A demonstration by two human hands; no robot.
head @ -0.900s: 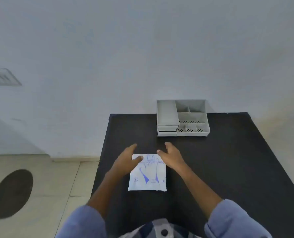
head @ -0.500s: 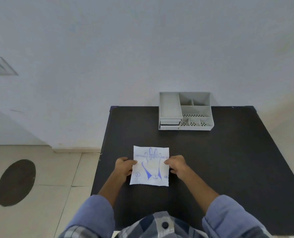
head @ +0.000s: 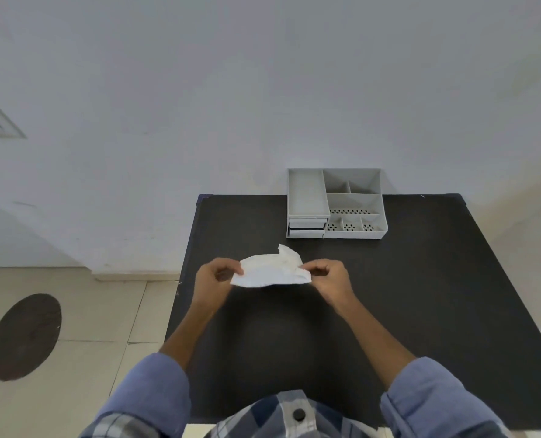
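Currently the left hand (head: 217, 278) pinches the left edge of the packet (head: 272, 271) with curled fingers. The packet hangs in the air above the left half of the black table (head: 420, 295) and does not touch it. The white paper bows upward in the middle. At its far right corner a flap (head: 289, 252) stands up, as if two layers are coming apart there. The right hand (head: 330, 278) pinches the right edge in the same way.

The step in hand seems to be opening the packet. To do it well, the person should hold the left pinch firm and quiet as an anchor, close to the seam, so the paper does not crumple. The right fingers should take only the top layer at the loose flap and peel it slowly along the edge. Pulling both hands apart is less good, because such thin paper probably tears in a crooked line and the content may fall out. Holding the packet low over the table is wise, so anything that slips lands there. The grey organizer (head: 305, 197) stands well apart at the back of the table, and it has no part in this step.
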